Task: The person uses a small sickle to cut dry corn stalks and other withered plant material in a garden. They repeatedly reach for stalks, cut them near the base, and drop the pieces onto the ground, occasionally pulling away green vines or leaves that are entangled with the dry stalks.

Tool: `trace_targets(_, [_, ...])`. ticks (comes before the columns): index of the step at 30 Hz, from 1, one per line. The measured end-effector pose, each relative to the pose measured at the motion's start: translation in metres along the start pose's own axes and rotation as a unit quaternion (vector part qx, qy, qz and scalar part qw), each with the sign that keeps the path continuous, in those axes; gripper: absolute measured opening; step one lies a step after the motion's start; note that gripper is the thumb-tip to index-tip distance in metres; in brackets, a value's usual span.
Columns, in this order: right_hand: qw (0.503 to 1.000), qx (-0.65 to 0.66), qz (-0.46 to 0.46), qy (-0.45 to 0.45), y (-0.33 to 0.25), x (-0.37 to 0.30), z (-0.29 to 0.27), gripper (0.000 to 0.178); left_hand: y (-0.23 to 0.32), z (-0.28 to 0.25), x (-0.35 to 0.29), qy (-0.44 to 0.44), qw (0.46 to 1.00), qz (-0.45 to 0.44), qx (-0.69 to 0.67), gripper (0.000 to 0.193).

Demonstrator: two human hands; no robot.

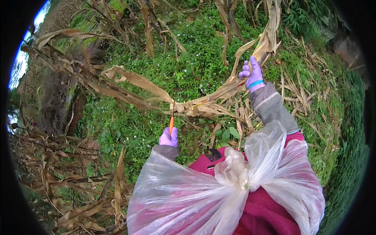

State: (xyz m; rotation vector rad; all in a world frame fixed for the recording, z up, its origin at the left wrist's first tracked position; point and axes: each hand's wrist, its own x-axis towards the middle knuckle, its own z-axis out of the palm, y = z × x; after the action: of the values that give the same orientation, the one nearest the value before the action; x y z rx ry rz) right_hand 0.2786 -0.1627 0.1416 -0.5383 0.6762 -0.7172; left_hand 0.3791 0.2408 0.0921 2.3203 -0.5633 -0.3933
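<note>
My left hand (168,138), in a purple glove, is closed round the orange handle (171,124) of a slim hand tool. Its thin dark blade (174,105) points away from me and crosses a dry corn stalk (213,96); whether it touches is unclear. Farther out to the right, my right hand (252,73), also gloved in purple with a blue band at the wrist, has its fingers curled on that stalk. Pale dry husks (268,41) rise just beyond the right hand. Withered leaves (141,82) stretch to the left from the stalk.
A clear plastic sheet (176,192), knotted at my front, spreads over my dark red clothing (266,207). Low green weeds (168,55) cover the ground. More dry corn stalks (90,207) lean at the lower left, and dry leaf litter (297,94) lies at the right.
</note>
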Motion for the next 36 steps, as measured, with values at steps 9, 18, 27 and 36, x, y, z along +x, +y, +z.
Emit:
trace_targets(9, [0.997, 0.042, -0.011, -0.062, 0.010, -0.035, 0.023, 0.039, -0.055, 0.042, 0.005, -0.267, 0.931, -0.191, -0.158, 0.038])
trace_targets(18, [0.959, 0.170, -0.224, 0.043, -0.088, 0.005, -0.047, 0.040, -0.013, -0.105, -0.052, -0.089, 0.920, -0.145, -0.352, 0.028])
trace_targets(27, [0.986, 0.038, -0.067, -0.147, 0.079, -0.087, 0.019, 0.055, 0.069, 0.035, 0.047, -0.008, 0.892, 0.121, -0.436, 0.043])
trace_targets(36, [0.947, -0.132, 0.155, -0.249, 0.113, -0.159, -0.014, 0.052, 0.132, 0.037, 0.059, -0.053, 0.863, -0.099, -0.493, 0.027])
